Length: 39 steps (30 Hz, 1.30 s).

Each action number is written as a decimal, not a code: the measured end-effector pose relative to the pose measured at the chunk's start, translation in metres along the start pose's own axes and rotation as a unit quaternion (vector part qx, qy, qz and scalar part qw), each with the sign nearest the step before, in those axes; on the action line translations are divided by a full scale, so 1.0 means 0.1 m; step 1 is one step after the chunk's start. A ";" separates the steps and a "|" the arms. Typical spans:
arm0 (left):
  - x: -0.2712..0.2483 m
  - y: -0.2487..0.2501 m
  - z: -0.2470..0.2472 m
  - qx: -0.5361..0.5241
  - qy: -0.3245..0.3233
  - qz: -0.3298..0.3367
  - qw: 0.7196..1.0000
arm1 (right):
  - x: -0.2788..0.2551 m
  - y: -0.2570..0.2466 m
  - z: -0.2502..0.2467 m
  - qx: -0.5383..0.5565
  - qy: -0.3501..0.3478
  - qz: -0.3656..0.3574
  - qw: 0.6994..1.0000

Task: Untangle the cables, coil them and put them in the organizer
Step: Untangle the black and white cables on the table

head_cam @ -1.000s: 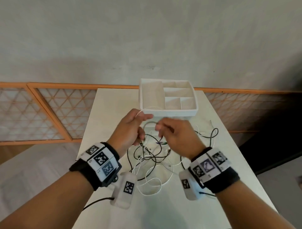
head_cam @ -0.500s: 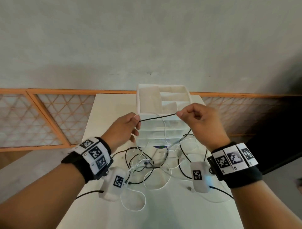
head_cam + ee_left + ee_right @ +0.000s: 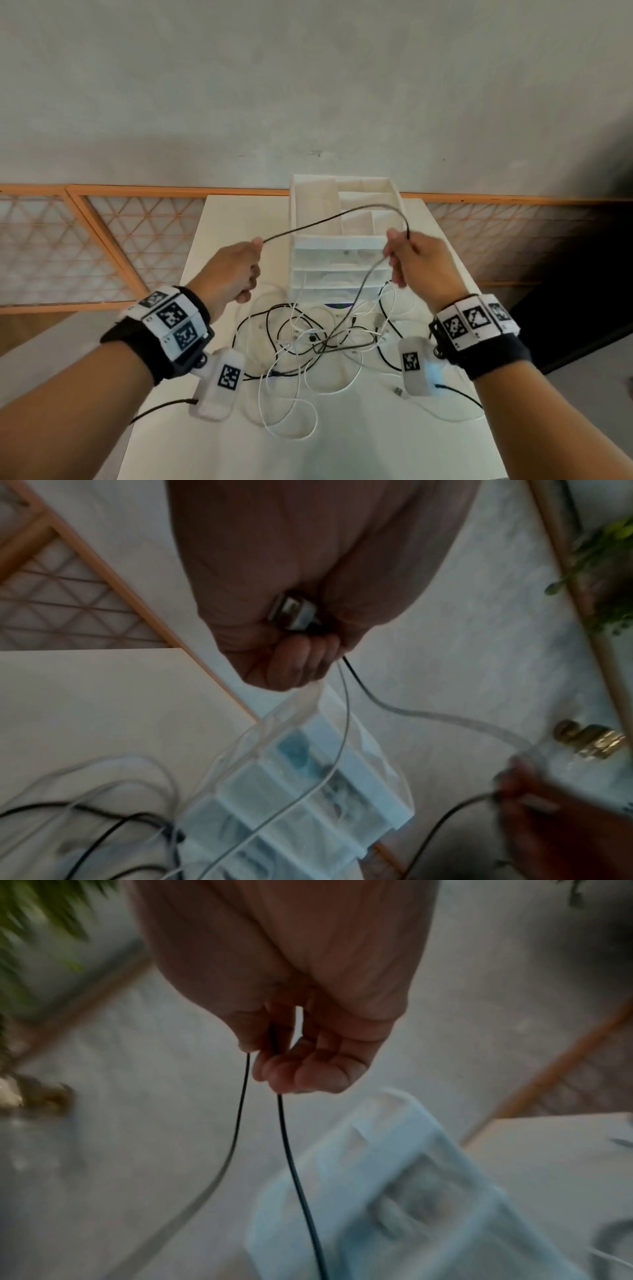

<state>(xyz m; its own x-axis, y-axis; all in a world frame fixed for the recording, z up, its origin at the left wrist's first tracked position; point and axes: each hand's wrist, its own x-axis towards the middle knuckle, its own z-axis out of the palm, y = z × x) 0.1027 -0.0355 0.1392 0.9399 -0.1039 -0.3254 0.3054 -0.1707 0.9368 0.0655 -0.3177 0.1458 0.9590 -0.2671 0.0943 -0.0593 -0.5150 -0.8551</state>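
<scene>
Black cable (image 3: 329,219) arcs between my left grip (image 3: 233,270) and right grip (image 3: 421,263), both pinched on it, the tangle (image 3: 308,342) on the tabletop (image 3: 239,219) below them.

Bare forearms, no sleeves. Left wrist: black strap (image 3: 113,337) under band of white square tiles (image 3: 171,317) with black fiducial patterns. Rounded white pod (image 3: 219,385) with single black-and-white marker below it; thin black lead (image 3: 161,407) from pod's near end. Right wrist: matching black strap (image 3: 493,356), tile band (image 3: 474,320), white pod (image 3: 416,366) with marker, black lead (image 3: 459,394).
</scene>
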 end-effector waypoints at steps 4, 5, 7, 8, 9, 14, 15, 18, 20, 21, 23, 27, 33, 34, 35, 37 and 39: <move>0.11 -0.35 0.03 0.052 0.060 -0.040 0.996 | -0.02 -0.43 -0.10 0.122 0.047 -0.081 0.988; 0.14 -0.40 0.01 0.049 0.080 -0.047 0.994 | -0.05 -0.44 -0.10 0.149 0.053 -0.077 0.984; 0.19 -0.45 -0.05 0.030 0.133 -0.065 0.989 | -0.10 -0.41 -0.10 0.182 0.080 -0.065 0.978; 0.20 -0.44 -0.06 0.019 0.164 -0.066 0.984 | -0.12 -0.39 -0.10 0.192 0.091 -0.059 0.975; 0.20 -0.40 -0.07 0.009 0.194 -0.057 0.979 | -0.15 -0.40 -0.09 0.201 0.091 -0.056 0.974; -0.05 0.18 0.23 -0.170 0.058 0.053 0.982 | -0.30 -0.65 0.11 0.237 -0.016 -0.104 0.966; -0.12 0.27 0.35 -0.189 -0.010 0.076 0.979 | -0.30 -0.74 0.16 0.243 -0.025 -0.110 0.963; -0.25 0.27 0.72 -0.113 -0.137 0.122 0.976 | -0.20 -0.97 0.17 0.297 0.010 -0.114 0.948; -0.21 0.05 0.81 -0.045 -0.154 0.117 0.980 | -0.09 -1.05 0.04 0.349 0.069 -0.091 0.930; -0.15 -0.12 0.78 -0.022 -0.150 0.101 0.983 | -0.02 -1.06 -0.04 0.369 0.099 -0.071 0.921; -0.04 -0.45 0.60 0.027 -0.131 0.064 0.989 | 0.08 -1.00 -0.20 0.391 0.143 -0.031 0.909; -0.03 -0.67 0.29 -0.005 -0.068 -0.021 0.997 | 0.21 -0.63 -0.30 0.364 0.157 0.046 0.917; -0.06 -0.09 0.24 -0.133 -0.081 0.021 0.988 | 0.13 -0.19 -0.06 0.300 0.064 0.102 0.946; -0.05 -0.06 0.24 -0.104 -0.091 0.038 0.990 | 0.12 -0.21 -0.04 0.326 0.067 0.099 0.938; -0.04 -0.07 0.23 -0.054 -0.101 0.048 0.992 | 0.14 -0.25 -0.06 0.350 0.085 0.101 0.927; -0.01 -0.21 0.19 0.080 -0.089 0.044 0.992 | 0.22 -0.34 -0.17 0.358 0.140 0.120 0.915; 0.05 -0.40 0.09 0.174 -0.002 0.034 0.984 | 0.25 -0.42 -0.24 0.317 0.169 0.152 0.921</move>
<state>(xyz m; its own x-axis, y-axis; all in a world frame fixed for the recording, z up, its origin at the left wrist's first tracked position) 0.0942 -0.0380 0.0993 0.9554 -0.1311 -0.2645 0.1701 -0.4877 0.8563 0.0853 -0.3221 0.1964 0.7775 -0.6137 -0.1376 -0.0346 0.1767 -0.9837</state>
